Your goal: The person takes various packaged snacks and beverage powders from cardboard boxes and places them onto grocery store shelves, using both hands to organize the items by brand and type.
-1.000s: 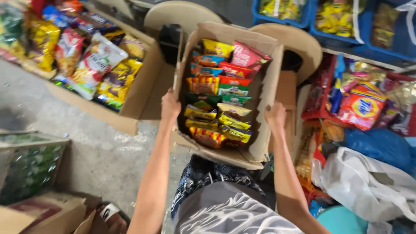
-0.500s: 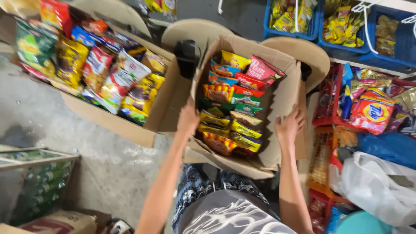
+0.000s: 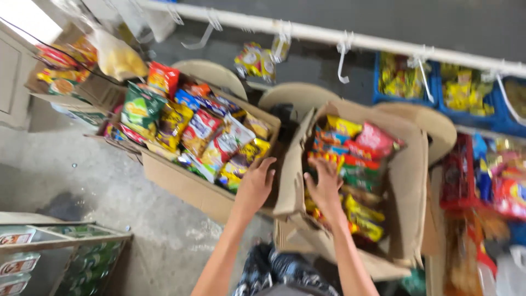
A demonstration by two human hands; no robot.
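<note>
A tall cardboard box (image 3: 408, 181) stands in front of me, packed with colourful snack packets (image 3: 356, 148). My right hand (image 3: 324, 186) rests fingers-spread on the packets near the box's left wall. My left hand (image 3: 256, 183) hovers just outside that wall, fingers apart, over the near corner of a second, wider cardboard box (image 3: 181, 183) full of snack bags (image 3: 200, 129). Neither hand grips anything.
A white rail with hooks (image 3: 339, 41) runs along the grey wall, with hanging packets. Blue crates (image 3: 438, 85) of yellow packets stand at the back right. Red packets (image 3: 504, 186) pile at the right. A glass-fronted case (image 3: 66, 252) sits lower left on concrete floor.
Both hands let go of the tall box's side walls and shifted left: the right went inside onto the packets, the left outside toward the wide box. The view swung up and left.
</note>
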